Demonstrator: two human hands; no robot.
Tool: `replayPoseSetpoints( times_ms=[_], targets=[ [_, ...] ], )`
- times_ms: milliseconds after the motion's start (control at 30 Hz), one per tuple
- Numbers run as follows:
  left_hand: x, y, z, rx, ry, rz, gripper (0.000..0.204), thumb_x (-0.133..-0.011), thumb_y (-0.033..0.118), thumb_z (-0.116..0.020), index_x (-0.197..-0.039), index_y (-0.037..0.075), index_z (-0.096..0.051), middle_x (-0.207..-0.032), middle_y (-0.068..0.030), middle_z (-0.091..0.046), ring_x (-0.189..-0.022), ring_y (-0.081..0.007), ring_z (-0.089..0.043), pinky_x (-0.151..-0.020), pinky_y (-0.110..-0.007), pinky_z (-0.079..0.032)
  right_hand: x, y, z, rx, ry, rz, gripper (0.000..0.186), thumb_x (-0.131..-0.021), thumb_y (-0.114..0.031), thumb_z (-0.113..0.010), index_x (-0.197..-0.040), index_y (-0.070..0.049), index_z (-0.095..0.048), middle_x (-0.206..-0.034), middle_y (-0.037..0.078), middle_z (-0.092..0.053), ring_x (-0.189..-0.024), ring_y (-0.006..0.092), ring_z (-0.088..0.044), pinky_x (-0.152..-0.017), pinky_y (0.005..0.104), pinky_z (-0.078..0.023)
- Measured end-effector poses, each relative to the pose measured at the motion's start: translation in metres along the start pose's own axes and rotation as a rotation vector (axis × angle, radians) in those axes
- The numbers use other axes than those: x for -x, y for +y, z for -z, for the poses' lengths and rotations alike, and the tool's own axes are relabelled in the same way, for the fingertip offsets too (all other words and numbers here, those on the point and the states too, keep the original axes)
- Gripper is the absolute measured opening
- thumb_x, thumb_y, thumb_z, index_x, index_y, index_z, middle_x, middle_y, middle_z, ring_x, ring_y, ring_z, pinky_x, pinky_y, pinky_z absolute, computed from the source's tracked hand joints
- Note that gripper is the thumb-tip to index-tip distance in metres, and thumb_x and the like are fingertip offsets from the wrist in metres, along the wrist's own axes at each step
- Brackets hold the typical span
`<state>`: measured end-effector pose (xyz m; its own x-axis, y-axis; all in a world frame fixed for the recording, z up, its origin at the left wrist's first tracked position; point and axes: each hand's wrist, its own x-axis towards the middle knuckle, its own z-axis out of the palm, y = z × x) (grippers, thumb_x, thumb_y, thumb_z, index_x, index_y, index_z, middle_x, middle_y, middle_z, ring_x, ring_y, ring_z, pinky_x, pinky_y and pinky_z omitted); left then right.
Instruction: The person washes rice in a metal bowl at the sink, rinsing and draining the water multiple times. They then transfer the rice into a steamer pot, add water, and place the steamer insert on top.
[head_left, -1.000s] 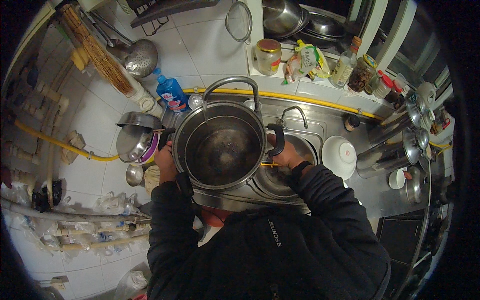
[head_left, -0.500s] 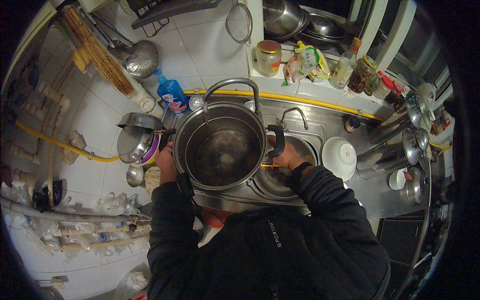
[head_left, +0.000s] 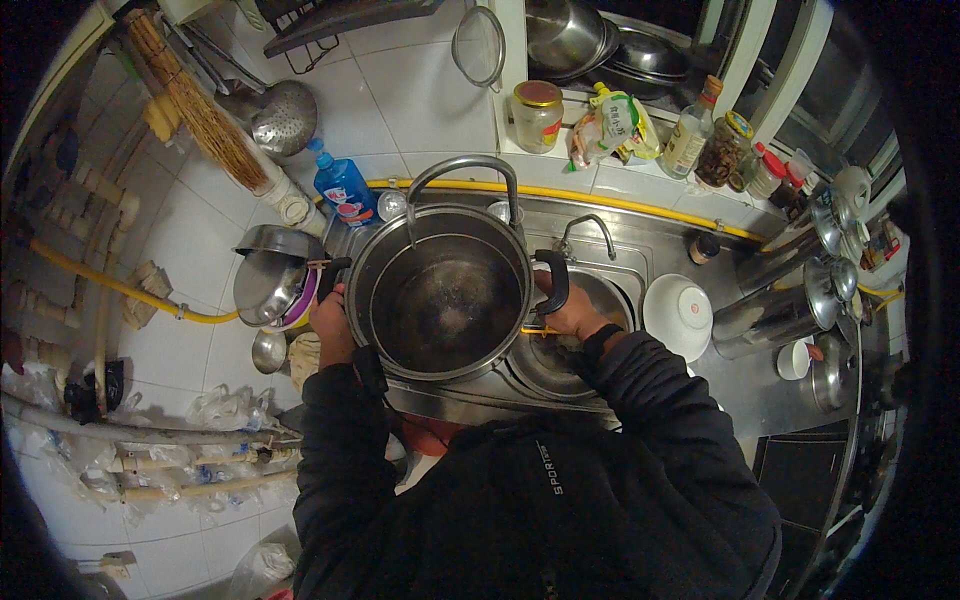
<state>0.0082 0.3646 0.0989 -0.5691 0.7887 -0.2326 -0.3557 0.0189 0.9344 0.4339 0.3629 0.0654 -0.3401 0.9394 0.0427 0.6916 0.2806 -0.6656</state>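
Observation:
A large, deep metal stockpot (head_left: 440,372) stands upright over the left part of the sink, its mouth facing up. Inside it is dark, with a pale patch at the bottom; whether water lies in it I cannot tell. My left hand (head_left: 330,318) is closed round its left black handle (head_left: 333,276). On the other side, my right hand (head_left: 575,308) grips the right black handle (head_left: 553,283). A curved faucet (head_left: 465,162) reaches over the pot's far rim. Just below my right hand, a metal basin (head_left: 545,375) sits in the right sink bowl, partly hidden by my arm.
A blue detergent bottle (head_left: 347,190) stands behind the pot to the left, above stacked metal bowls (head_left: 265,285). A second faucet (head_left: 590,222) rises behind the right bowl. A white bowl (head_left: 680,315) lies upside down on the counter, near tall metal canisters (head_left: 770,322). Jars (head_left: 537,115) line the sill.

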Motion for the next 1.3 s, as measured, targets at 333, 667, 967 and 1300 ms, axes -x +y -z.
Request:
replayPoseSetpoints(
  times_ms=[333,667,967,1300],
  targets=[
    [-0.029,-0.024,0.028,-0.423,-0.208,-0.376,0.013,-0.079,0.008,-0.054,-0.089,0.004,-0.063,-0.079,-0.0119,-0.064,-0.071,-0.0240,-0.064,-0.070,-0.039,-0.052,0.001,-0.008,0.006,-0.005,-0.040,-0.003,0.055,-0.077,-0.018,-0.063,-0.130,-0.011,-0.051,-0.123,0.019,-0.060,-0.113,0.0397,-0.056,-0.094,0.0451,-0.046],
    [-0.008,-0.003,0.003,0.049,0.014,0.043,0.046,-0.075,-0.003,-0.055,-0.120,-0.003,-0.050,-0.086,-0.0132,-0.063,-0.071,-0.0278,-0.064,-0.063,-0.040,-0.054,0.000,0.001,-0.002,0.010,-0.015,-0.021,0.058,-0.075,-0.017,-0.066,-0.132,-0.018,-0.052,-0.120,0.017,-0.061,-0.110,0.0391,-0.058,-0.089,0.0468,-0.049],
    [-0.023,-0.018,0.016,-0.065,-0.049,-0.076,0.042,-0.073,-0.006,-0.050,-0.114,0.000,-0.056,-0.086,-0.0120,-0.063,-0.072,-0.0265,-0.064,-0.063,-0.038,-0.054,0.004,-0.011,0.008,-0.034,-0.033,-0.054,0.061,-0.074,-0.017,-0.065,-0.133,-0.011,-0.049,-0.126,0.019,-0.059,-0.116,0.0398,-0.055,-0.095,0.0453,-0.046],
    [-0.030,-0.023,0.023,-0.154,-0.027,-0.100,0.032,-0.076,-0.001,-0.056,-0.108,0.003,-0.059,-0.085,-0.0109,-0.065,-0.073,-0.0252,-0.064,-0.065,-0.037,-0.054,0.004,-0.011,0.006,0.026,-0.021,-0.058,0.055,-0.077,-0.020,-0.066,-0.131,-0.019,-0.052,-0.123,0.017,-0.059,-0.109,0.0400,-0.058,-0.089,0.0466,-0.050]
  ],
)
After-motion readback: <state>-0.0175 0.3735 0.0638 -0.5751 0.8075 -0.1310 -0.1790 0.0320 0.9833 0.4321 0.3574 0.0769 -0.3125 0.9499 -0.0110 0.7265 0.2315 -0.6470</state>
